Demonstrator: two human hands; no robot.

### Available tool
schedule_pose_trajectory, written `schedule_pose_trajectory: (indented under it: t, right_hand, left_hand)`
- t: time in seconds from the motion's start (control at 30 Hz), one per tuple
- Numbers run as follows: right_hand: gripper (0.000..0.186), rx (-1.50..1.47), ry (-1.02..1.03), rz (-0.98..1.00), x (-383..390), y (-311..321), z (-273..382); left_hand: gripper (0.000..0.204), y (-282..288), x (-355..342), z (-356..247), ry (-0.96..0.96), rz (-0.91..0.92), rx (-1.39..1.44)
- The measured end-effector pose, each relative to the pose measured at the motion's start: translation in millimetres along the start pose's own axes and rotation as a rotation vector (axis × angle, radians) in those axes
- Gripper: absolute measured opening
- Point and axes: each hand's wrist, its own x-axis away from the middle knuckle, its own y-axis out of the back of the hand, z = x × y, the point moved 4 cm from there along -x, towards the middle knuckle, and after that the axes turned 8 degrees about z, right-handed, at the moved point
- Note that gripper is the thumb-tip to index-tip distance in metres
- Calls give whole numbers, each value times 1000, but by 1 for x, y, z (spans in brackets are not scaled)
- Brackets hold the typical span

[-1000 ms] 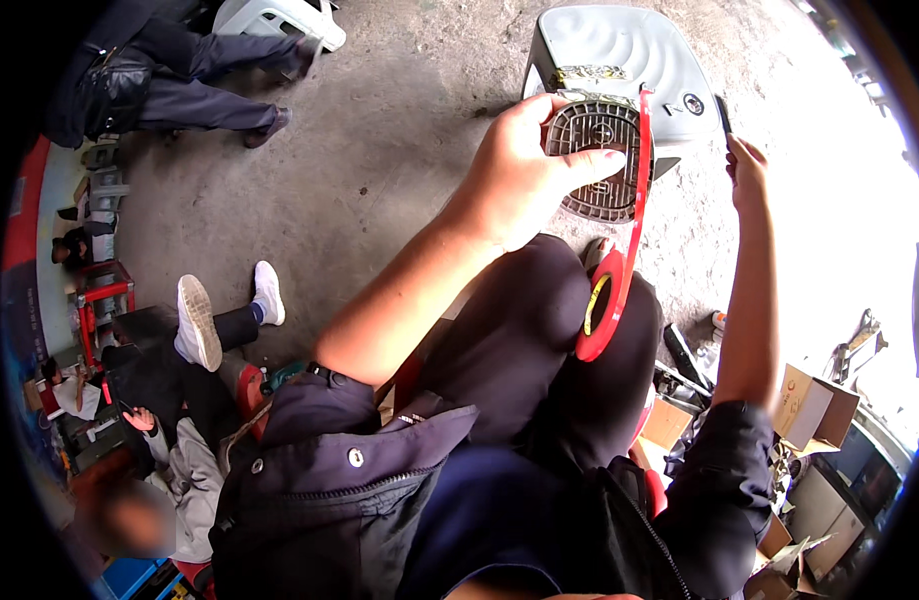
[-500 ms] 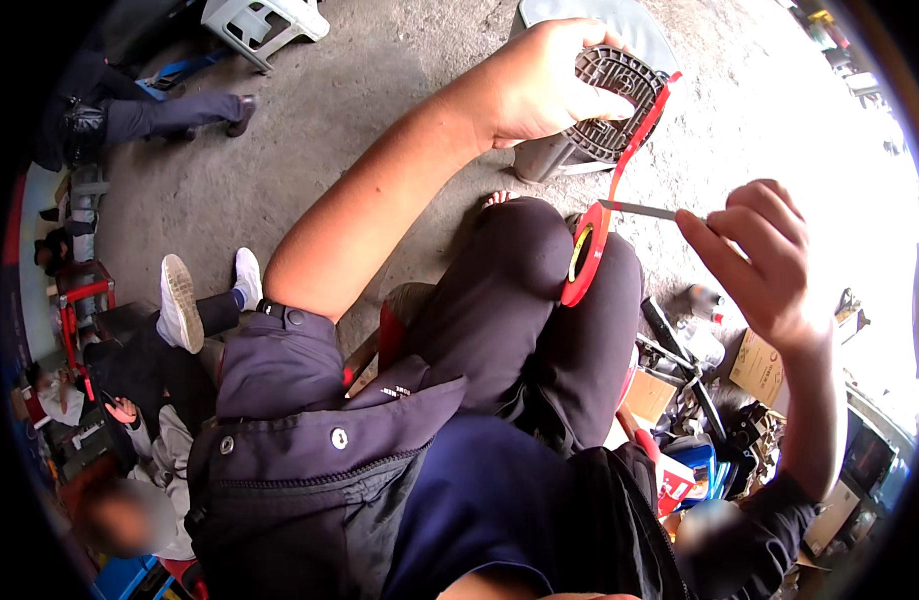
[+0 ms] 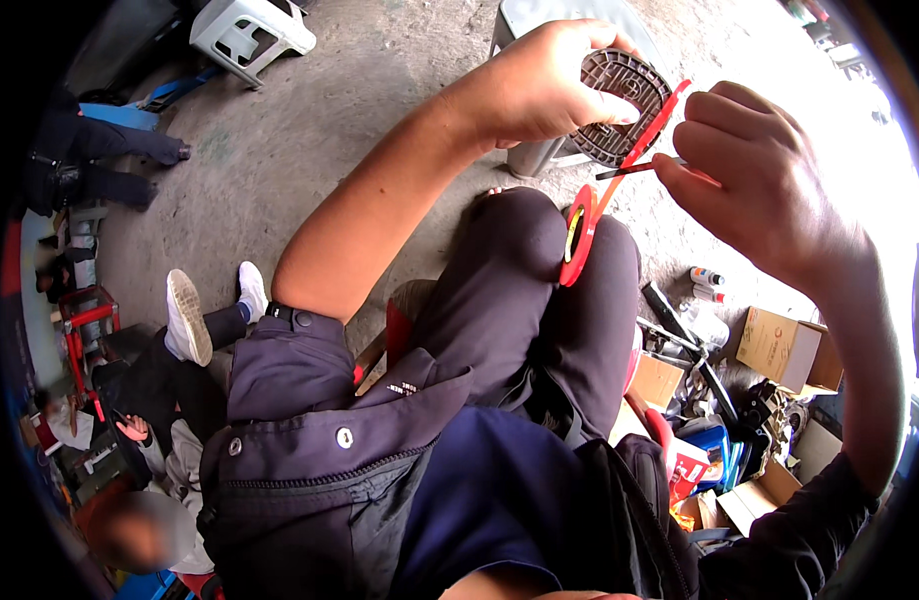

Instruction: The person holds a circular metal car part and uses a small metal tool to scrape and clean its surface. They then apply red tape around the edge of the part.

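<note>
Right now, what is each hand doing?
Left hand: closed on the round grille.
Right hand: fingers pinching the red tape that runs down to its roll.

**Where Everything Sits Around the Seated Person**

The left hand point(image 3: 539, 85) is raised above the knees, holding a round grille plate point(image 3: 619, 105); the right hand point(image 3: 764, 190) is just to its right, fingers on a strip of tape point(image 3: 644, 135) that runs along the plate's right edge. The tape roll point(image 3: 579, 235) hangs below the plate, between the knees. Behind the plate a plastic stool point(image 3: 539, 20) stands on the concrete floor point(image 3: 309, 130); another stool point(image 3: 249, 30) lies far left. To the right of the legs, cardboard boxes point(image 3: 784, 345) and loose parts sit on the floor. At lower left, another person sits, their shoes point(image 3: 189, 315) beside the person's left elbow.
</note>
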Motion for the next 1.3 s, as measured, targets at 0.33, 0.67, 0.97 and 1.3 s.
schedule_pose_trajectory:
  t: [0.33, 0.67, 0.97, 1.3]
  right_hand:
    - [13, 8, 149, -33, 10, -23, 5]
    - [12, -60, -16, 20, 1, -12, 6]
    - [15, -69, 78, -120, 7, -33, 7]
    - [24, -58, 228, -143, 20, -35, -9]
  left_hand:
    - [36, -6, 0, 17, 49, 56, 344]
    - [37, -3, 2, -15, 9, 46, -143]
    - [33, -4, 0, -11, -16, -18, -136]
    - [31, -3, 6, -2, 34, 113, 155]
